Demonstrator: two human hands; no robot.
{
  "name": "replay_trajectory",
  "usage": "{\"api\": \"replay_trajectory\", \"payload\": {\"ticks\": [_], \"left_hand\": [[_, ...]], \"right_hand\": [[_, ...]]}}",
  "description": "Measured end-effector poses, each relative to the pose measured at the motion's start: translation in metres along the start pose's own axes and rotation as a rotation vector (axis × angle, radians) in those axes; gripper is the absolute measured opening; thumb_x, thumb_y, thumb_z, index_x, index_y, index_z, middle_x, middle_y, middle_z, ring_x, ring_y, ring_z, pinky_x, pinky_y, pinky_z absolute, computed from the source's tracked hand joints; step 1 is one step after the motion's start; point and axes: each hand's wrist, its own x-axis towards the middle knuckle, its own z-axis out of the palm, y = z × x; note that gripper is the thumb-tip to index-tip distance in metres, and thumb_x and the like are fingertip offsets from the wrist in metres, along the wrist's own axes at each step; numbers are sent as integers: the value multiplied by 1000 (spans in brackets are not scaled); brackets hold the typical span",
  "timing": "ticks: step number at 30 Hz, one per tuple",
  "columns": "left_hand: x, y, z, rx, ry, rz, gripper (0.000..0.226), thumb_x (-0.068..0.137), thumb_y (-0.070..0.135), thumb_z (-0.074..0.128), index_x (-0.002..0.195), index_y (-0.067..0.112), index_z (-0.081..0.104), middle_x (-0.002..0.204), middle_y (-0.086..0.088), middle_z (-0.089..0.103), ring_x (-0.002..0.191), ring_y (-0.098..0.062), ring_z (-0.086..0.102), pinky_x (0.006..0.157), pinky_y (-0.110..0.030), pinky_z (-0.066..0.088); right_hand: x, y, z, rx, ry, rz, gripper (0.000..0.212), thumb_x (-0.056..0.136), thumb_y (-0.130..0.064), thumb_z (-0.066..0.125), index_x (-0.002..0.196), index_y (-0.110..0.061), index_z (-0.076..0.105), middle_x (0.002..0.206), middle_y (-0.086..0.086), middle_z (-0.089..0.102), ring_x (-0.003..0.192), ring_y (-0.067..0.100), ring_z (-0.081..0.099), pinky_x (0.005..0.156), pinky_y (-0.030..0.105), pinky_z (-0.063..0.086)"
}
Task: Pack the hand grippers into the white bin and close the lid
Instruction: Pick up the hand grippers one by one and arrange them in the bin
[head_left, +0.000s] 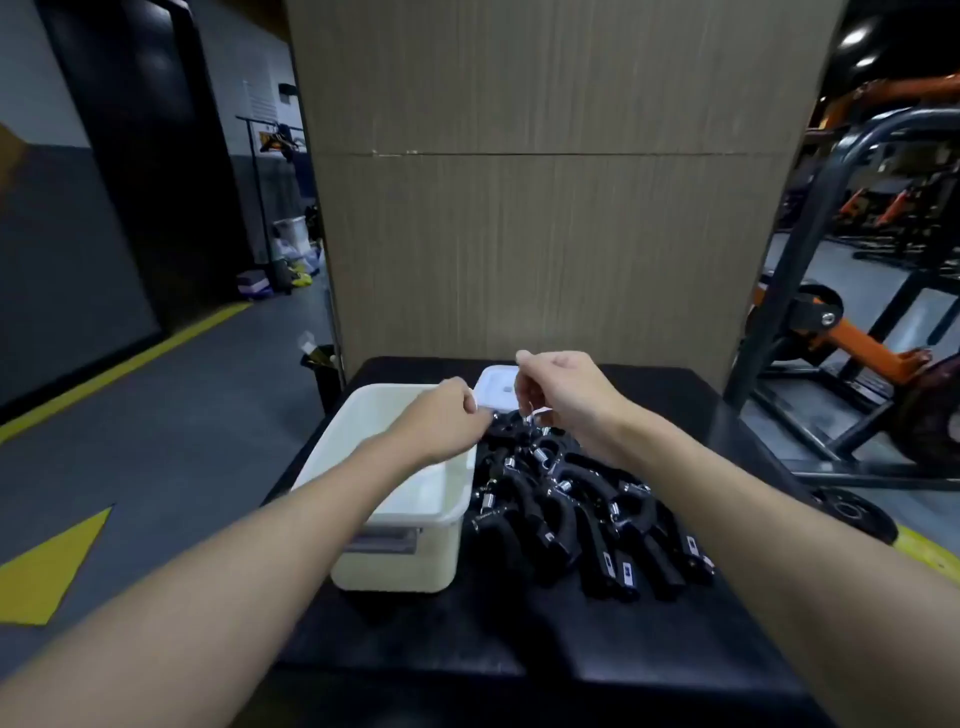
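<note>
**Both grips at the far end of the pile, bin open**

Head view: I have the counter (467, 649) in front of me, black on top, with the white bin (395, 566) on its left half. The bin stands open and I see only its pale inside. Its lid (493, 384) lies flat on the counter just beyond the bin's far right corner, partly behind the hands.

The grippers (571, 509) lie in a loose black heap on the counter just right of the bin, handles fanned toward me and metal springs showing. None is in the bin.

My left grip (447, 415) reaches across the bin's far right corner, its curled fingers at the far end of the heap, where the lid's edge meets it. I cannot tell whether it holds anything. My right grip (563, 395) hangs over the same spot, thumb raised and fingers curled down. Something pale shows under them, and I cannot tell whether it is pinched.

A tall brown panel (545, 208) stands behind the counter. A dark steel frame (810, 249) is on the right.
</note>
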Motion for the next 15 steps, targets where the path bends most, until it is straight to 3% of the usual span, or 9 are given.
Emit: {"api": "replay_trajectory", "payload": {"ticks": [3,7,11,15], "left_hand": [[-19,-11,20,346,-61,-104,48,85,54,53,108,12,50,99,-2,57,94,-27,60,79,-37,50],[-41,-17,43,400,-128,-156,38,89,51,50,93,14,49,97,-5,57,89,-29,56,74,-35,45],[-53,-27,54,496,-45,-73,17,95,31,40,91,15,43,107,-9,62,84,-30,49,71,-36,36],[-60,-43,51,558,-3,-10,6,96,21,37,94,16,39,105,-9,63,80,-30,47,70,-36,33]], "right_hand": [[-21,18,2,-89,-6,42,39,95,-21,48,59,-10,53,55,5,53,45,10,42,49,23,32],[-38,55,0,-184,-17,141,25,93,-16,50,69,-10,55,63,7,52,53,15,41,47,22,31],[-34,102,-1,-401,18,253,8,87,-17,56,83,-13,51,78,7,55,71,21,49,63,28,40],[-23,139,4,-648,78,401,30,84,-29,61,100,-13,42,112,12,58,103,29,58,78,33,45]]}}
